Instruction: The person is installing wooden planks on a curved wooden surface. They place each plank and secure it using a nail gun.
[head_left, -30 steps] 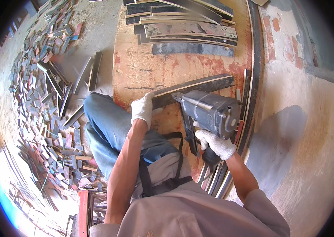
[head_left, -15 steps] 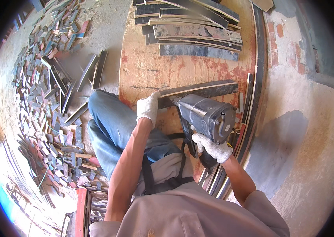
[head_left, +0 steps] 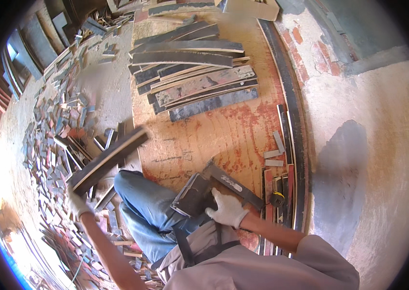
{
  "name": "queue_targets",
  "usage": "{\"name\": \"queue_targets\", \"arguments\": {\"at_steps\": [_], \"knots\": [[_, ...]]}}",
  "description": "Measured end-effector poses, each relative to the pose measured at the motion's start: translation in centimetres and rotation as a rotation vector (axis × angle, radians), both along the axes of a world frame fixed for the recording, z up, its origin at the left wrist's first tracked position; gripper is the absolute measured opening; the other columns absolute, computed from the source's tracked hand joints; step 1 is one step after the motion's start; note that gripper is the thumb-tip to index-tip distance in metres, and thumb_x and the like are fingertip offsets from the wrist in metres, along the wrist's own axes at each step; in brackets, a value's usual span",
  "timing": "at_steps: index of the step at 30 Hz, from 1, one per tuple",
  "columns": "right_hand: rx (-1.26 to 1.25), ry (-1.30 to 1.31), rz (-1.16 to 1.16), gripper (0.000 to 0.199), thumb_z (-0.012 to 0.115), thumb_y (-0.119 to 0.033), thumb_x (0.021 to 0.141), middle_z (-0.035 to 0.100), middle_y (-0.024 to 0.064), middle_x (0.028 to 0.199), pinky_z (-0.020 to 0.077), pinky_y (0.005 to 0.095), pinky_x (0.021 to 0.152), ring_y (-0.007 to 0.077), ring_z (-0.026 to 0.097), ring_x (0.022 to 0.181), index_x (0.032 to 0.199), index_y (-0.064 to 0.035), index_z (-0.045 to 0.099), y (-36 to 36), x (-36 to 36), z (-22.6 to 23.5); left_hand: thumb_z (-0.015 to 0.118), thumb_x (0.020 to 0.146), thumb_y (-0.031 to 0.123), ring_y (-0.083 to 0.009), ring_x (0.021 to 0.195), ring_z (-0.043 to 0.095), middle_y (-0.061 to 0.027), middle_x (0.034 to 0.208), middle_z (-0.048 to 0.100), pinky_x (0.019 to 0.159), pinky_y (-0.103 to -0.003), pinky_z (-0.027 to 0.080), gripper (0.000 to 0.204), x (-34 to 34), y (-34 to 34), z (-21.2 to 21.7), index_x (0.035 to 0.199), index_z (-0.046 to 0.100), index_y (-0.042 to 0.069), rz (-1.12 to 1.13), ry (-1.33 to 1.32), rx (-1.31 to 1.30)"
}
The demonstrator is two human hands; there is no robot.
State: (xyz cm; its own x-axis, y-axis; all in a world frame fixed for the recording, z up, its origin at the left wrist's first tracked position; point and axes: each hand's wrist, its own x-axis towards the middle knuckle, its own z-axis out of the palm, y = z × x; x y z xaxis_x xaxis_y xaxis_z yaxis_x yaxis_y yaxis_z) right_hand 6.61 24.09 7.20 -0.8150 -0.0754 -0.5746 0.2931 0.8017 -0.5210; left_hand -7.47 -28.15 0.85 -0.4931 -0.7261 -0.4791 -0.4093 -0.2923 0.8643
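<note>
My left hand (head_left: 78,205), in a white work glove, is closed round the near end of a dark-faced wooden strip (head_left: 112,157) with a pale edge. The strip slants up and away over the scrap pile on the left, slightly blurred. Close by my lap, my right hand (head_left: 228,210), gloved too, grips a dark nail gun (head_left: 193,195). The gun is tilted on its side, its long magazine (head_left: 236,185) over the plywood board (head_left: 204,140). Part of the gun's handle is hidden by my right hand.
Dark wooden strips (head_left: 190,72) lie stacked across the board's far part. Small wood offcuts (head_left: 52,179) cover the floor at left. Right of the board are long strips (head_left: 294,125), a tape measure (head_left: 277,198) and a patchy wall (head_left: 344,159).
My left hand has swung left with the strip, off the board and over the offcuts. The nail gun has dropped left toward my lap and turned over in my right hand. The view has shifted.
</note>
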Motion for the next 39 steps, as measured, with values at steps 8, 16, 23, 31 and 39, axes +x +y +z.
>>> {"name": "queue_targets", "arguments": {"at_steps": [8, 16, 23, 31, 39], "knots": [[0.415, 0.574, -0.299, 0.072, 0.058, -0.052, 0.099, 0.070, 0.0234, 0.121, 0.0573, 0.0454, 0.091, 0.0366, 0.070, 0.107, 0.146, 0.0019, 0.046, 16.5, -27.1, -0.6, 0.071, 0.096, 0.017, -0.0241, 0.104, 0.065, -0.0126, 0.115, 0.069, 0.090, -0.039, 0.054, 0.032, 4.4, 7.0, -1.8, 0.124, 0.068, 0.004, -0.080, 0.085, -0.295], [0.284, 0.371, -0.359, 0.111, 0.082, -0.063, 0.073, 0.049, 0.0269, 0.150, 0.0389, 0.0419, 0.116, 0.0356, 0.047, 0.141, 0.152, 0.0041, 0.040, 19.8, -36.6, -1.5, 0.076, 0.092, 0.023, -0.0217, 0.107, 0.066, -0.0135, 0.118, 0.071, 0.097, -0.034, 0.052, 0.044, 0.5, 21.2, -0.1, 0.128, 0.066, 0.001, -0.539, 0.112, -0.377], [0.134, 0.845, 0.034, 0.047, 0.096, -0.019, 0.061, 0.070, 0.0086, 0.100, 0.0547, 0.0390, 0.083, 0.0284, 0.068, 0.099, 0.099, -0.0093, 0.069, 17.5, -24.6, -1.7, 0.082, 0.086, 0.025, -0.0266, 0.119, 0.064, -0.0166, 0.139, 0.061, 0.097, -0.038, 0.054, 0.073, -3.7, 24.8, -1.0, 0.149, 0.049, 0.004, -0.744, 0.127, -0.379], [-0.162, 0.786, 0.052, 0.046, 0.090, -0.004, 0.066, 0.069, 0.0071, 0.106, 0.0550, 0.0394, 0.087, 0.0274, 0.067, 0.099, 0.108, -0.0070, 0.071, 14.7, -14.5, -5.6, 0.076, 0.093, 0.018, -0.0212, 0.117, 0.063, -0.0151, 0.138, 0.062, 0.096, -0.034, 0.053, 0.059, -2.7, 26.6, -4.0, 0.145, 0.053, 0.001, -0.692, 0.230, -0.219], [-0.223, 0.613, -0.509, 0.054, 0.078, -0.002, 0.082, 0.067, 0.0098, 0.126, 0.0523, 0.0335, 0.098, 0.0194, 0.064, 0.115, 0.134, -0.0064, 0.062, 13.7, -10.6, -9.9, 0.082, 0.083, 0.009, -0.0142, 0.092, 0.067, -0.0078, 0.102, 0.075, 0.086, -0.029, 0.053, 0.035, -0.2, 27.5, -4.8, 0.117, 0.075, 0.000, -0.556, 0.056, -0.255]]}}
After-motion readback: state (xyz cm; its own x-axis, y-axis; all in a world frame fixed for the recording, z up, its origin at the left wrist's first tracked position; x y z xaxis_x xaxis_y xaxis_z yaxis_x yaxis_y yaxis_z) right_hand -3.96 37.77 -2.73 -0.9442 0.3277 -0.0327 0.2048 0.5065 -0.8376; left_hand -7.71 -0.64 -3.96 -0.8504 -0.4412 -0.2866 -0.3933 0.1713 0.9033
